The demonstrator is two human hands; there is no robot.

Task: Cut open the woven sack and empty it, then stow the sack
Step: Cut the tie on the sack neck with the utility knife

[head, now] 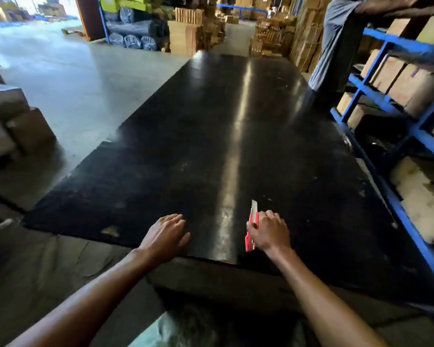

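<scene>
A large black table (211,136) stretches away in front of me. My right hand (268,230) is closed around a red utility knife (250,236), its blade pointing away over the tabletop near the front edge. Beside it my left hand (164,234) lies palm down on the table with the fingers spread and nothing in it. A pale woven sack (186,329) shows partly at the bottom edge, below the table's front; most of it lies out of view.
Blue metal shelving (386,116) with cardboard boxes runs along the table's right side. A person in a grey shirt (336,38) stands at the far right corner, reaching into the shelves. Boxes (18,126) are stacked at the left. Stacked goods line the back.
</scene>
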